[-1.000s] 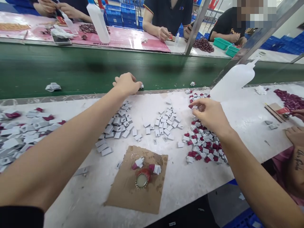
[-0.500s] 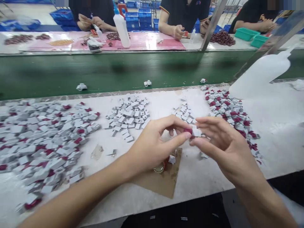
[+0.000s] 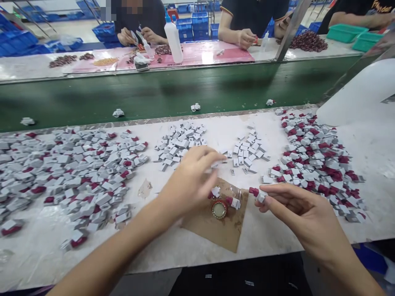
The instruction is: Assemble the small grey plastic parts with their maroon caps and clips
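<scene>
My right hand (image 3: 296, 209) pinches a small grey-and-dark-red plastic piece (image 3: 261, 196) between thumb and fingers, its red end pointing left. My left hand (image 3: 193, 181), smeared by motion, hovers between two heaps of grey blocks; whether its fingers hold anything is not visible. The left heap (image 3: 182, 142) lies just beyond it, the right heap (image 3: 247, 152) off its fingertips. Below the hands, a brown card (image 3: 216, 234) carries a round red-rimmed cap (image 3: 219, 209) and two grey-and-red pieces, one of them (image 3: 234, 203) right of the cap.
A large pile of grey-and-red pieces (image 3: 77, 164) covers the table's left; another (image 3: 321, 164) lies at right beside a white bottle (image 3: 358, 94). Several pieces sit on the green belt (image 3: 160, 92). Beyond it, co-workers sit at a bench with a glue bottle (image 3: 174, 41) and green trays (image 3: 345, 33).
My hands have parted. The left has let go of the grey-and-red piece and moved left; the right keeps it, now lower in view. The camera view has shifted.
</scene>
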`<state>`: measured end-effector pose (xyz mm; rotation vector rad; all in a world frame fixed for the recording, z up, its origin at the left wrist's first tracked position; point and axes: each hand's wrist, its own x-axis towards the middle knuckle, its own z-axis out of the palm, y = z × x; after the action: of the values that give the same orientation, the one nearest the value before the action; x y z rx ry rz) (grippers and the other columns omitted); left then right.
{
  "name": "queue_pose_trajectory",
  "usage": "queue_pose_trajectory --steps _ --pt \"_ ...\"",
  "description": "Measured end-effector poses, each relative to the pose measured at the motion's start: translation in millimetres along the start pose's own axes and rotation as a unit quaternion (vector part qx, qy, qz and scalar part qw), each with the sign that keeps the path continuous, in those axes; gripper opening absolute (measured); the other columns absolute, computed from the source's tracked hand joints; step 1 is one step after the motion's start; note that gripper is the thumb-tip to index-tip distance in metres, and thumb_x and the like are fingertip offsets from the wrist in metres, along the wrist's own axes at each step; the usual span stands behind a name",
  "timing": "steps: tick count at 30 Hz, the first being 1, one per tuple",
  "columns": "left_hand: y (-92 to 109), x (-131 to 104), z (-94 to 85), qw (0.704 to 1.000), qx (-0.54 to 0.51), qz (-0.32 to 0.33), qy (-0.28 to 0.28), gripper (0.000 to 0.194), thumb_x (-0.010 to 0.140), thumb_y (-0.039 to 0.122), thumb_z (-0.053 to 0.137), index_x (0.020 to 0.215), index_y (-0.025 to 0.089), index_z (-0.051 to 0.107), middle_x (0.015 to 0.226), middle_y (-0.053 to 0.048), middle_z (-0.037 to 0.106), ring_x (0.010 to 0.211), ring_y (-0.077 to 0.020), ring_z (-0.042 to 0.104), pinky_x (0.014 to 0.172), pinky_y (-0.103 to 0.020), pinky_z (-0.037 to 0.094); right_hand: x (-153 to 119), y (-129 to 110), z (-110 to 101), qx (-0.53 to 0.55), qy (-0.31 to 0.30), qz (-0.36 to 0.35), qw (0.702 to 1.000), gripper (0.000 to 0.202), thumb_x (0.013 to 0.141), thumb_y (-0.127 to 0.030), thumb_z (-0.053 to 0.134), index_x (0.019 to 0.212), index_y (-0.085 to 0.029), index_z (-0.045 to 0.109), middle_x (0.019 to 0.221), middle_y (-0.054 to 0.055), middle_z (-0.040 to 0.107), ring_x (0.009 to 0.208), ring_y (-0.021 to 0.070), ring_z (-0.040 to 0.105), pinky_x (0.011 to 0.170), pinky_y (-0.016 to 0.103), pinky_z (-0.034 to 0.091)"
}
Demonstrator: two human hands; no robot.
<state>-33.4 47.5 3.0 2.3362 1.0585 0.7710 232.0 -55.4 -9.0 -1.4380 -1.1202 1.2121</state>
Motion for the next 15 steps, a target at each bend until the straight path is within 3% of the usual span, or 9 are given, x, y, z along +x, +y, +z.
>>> queue_pose_trajectory --steps 3,7,10,13,15 --pt "-35.8 12.4 -1.6 0.989 0.144 -0.019 -0.042 0.034 0.107 0.010 0.058 0.128 0.022 0.081 0.136 -0.016 0.075 0.127 -0.0398 0.058 0.113 -0.063 0.047 -7.3 3.1 3.4 -0.025 0.040 0.018 0.999 0.026 0.090 -0.050 0.098 0.105 -0.029 0.094 0.092 0.007 0.090 0.082 0.0291 0.089 0.073 0.037 0.078" --pt "-58.5 25.4 -1.8 0.978 0.172 -0.006 -0.114 0.026 0.108 0.015 0.063 0.120 0.024 0.083 0.136 -0.014 0.077 0.126 -0.0406 0.055 0.111 -0.061 0.044 -16.9 3.3 13.5 -0.048 0.038 0.024 0.998 0.023 0.093 -0.050 0.094 0.105 -0.030 0.094 0.098 0.007 0.090 0.087 0.0288 0.088 0.083 0.039 0.078" --pt "-53.7 28.7 -7.1 0.984 0.135 -0.013 -0.114 0.005 0.103 0.025 0.074 0.101 0.022 0.078 0.124 -0.012 0.080 0.125 -0.0387 0.058 0.113 -0.059 0.044 -21.1 5.5 20.6 -0.046 0.026 -0.002 0.999 0.017 0.097 -0.045 0.092 0.108 -0.032 0.094 0.102 0.006 0.090 0.089 0.0266 0.087 0.084 0.037 0.077" --pt "-39.5 23.0 -15.0 0.996 0.042 -0.059 -0.054 0.009 0.100 0.029 0.077 0.097 0.024 0.071 0.113 -0.010 0.081 0.114 -0.0319 0.066 0.109 -0.054 0.051 -24.4 5.9 27.8 -0.045 -0.009 -0.067 0.997 0.012 0.102 -0.035 0.087 0.112 -0.034 0.093 0.107 0.006 0.089 0.096 0.0268 0.086 0.079 0.035 0.075" --pt "-28.6 15.0 -19.5 0.990 -0.047 -0.129 -0.014 0.016 0.097 0.033 0.082 0.095 0.025 0.069 0.108 -0.009 0.081 0.096 -0.0260 0.070 0.094 -0.046 0.058 -26.0 4.3 33.1 -0.058 -0.031 -0.110 0.992 0.016 0.104 -0.027 0.083 0.114 -0.036 0.092 0.108 0.005 0.088 0.096 0.0264 0.085 0.076 0.034 0.073"
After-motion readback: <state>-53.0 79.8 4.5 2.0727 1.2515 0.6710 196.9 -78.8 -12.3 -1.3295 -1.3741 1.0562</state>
